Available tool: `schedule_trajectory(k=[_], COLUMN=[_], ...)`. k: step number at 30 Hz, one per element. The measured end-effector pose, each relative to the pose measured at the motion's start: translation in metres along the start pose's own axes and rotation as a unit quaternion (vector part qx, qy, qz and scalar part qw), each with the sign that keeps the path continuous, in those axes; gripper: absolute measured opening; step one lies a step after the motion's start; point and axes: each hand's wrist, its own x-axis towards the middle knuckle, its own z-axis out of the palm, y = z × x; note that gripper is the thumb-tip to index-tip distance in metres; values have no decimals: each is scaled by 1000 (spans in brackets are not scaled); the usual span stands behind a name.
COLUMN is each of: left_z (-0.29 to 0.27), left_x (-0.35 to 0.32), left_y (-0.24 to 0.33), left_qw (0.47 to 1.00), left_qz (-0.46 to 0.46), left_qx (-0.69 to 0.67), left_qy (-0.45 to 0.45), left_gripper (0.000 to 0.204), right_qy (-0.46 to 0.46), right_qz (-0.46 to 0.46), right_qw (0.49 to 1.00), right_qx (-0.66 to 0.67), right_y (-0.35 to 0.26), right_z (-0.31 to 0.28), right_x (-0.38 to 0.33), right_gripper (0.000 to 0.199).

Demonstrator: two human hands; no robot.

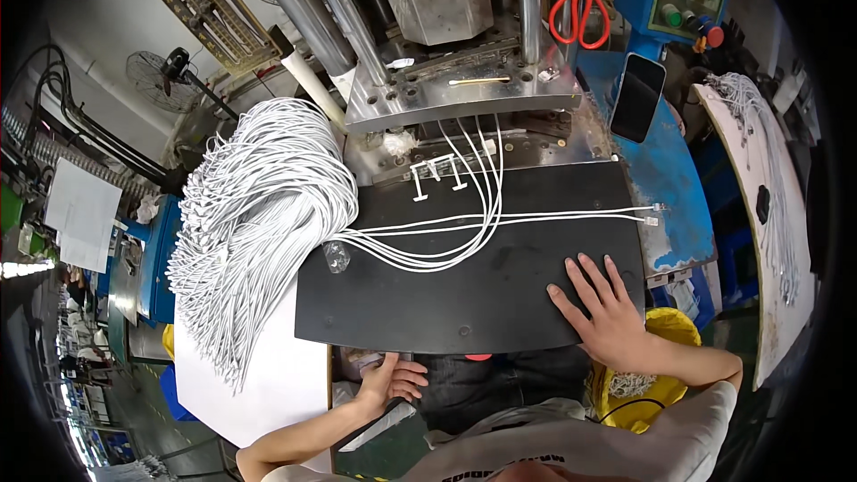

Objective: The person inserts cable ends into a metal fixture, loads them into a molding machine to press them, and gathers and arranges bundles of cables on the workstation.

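Note:
My right hand [616, 330] rests on the right front part of a black work board [402, 303], its fingers spread. At the board's front edge is my left hand [391, 382], thumb raised and fingers loosely bent, with nothing visible in it. Several white cables [464, 254] curve across the board and run up into the metal press [464, 105]. Two of them stretch right to clear connectors [652, 221]. A large bundle of white cables [268, 187] lies to the left. White T-shaped plastic pieces [420, 185] sit below the press plate.
Red-handled scissors [580, 20] hang by a press column, and a thin stick [479, 81] lies on the plate. A black phone [637, 98] leans on the blue surface [674, 187] at right. A yellow bin [674, 326] stands below my right arm. More cables [759, 125] lie on a side table.

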Motion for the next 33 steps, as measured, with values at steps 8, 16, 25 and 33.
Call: schedule_trajectory(k=[8, 16, 25, 33], left_z=[6, 111, 214, 173], left_x=[-4, -66, -114, -123], left_y=[5, 98, 119, 157], left_qw=[1000, 851, 709, 613], left_qz=[-24, 179, 323, 507], left_qx=[-2, 51, -149, -60], left_qy=[-4, -490, -609, -604], left_gripper=[89, 131, 133, 144], right_qy=[2, -29, -18, -23], right_qz=[3, 10, 17, -31], right_qw=[1000, 999, 999, 994], right_qx=[-8, 32, -20, 105], right_y=[-2, -8, -11, -11], right_z=[-1, -13, -11, -70], right_x=[-1, 8, 5, 57], right_gripper=[112, 96, 103, 87])
